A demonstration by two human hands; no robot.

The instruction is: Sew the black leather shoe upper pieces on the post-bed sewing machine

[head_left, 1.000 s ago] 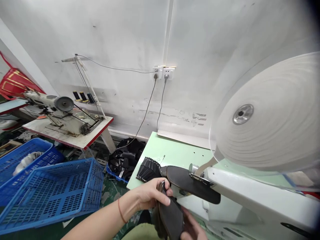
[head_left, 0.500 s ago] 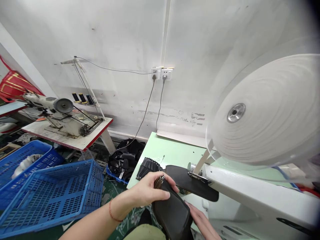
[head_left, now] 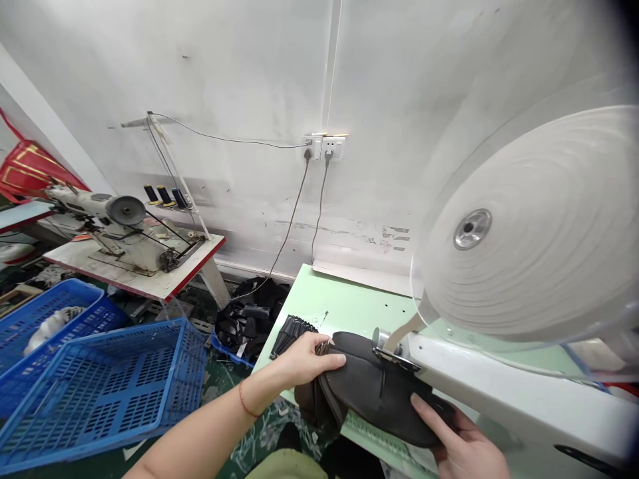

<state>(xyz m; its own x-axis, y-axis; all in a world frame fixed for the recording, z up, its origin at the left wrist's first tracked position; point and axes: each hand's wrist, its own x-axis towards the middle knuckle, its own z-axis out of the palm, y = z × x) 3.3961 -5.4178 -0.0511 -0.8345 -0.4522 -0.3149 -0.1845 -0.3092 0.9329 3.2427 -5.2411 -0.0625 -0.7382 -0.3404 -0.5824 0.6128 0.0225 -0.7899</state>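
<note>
The dark piece [head_left: 364, 386] lay stretched out between the two hands, its far end just in front of the metal plate [head_left: 399, 360]. Half a second before, it had been bunched lower down, near the lap; by this moment it had been opened out to the right. For the work, that seemed to mean a shift from sorting the piece in the hands to laying it straight beside the machine [head_left: 504, 386].

The left hand [head_left: 309, 362] pinched the near end, thumb on top and pointing along the piece, with brown folds [head_left: 314, 402] hanging beneath. The right hand [head_left: 462, 439] had travelled furthest: its thumb now pressed on the upper face near the far end, the fingers curled round the edge, though their tips were hidden.

Behind the held piece showed the rim of a second piece [head_left: 352, 341]; the overlap was such that I could not tell whether the two touched. It lay much where it had been.

Farther out, tape [head_left: 402, 330] ran from the big roll [head_left: 539, 233] down to the plate. On the green table [head_left: 344, 296], the black stack [head_left: 289, 332] stood just beyond the left hand.
</note>
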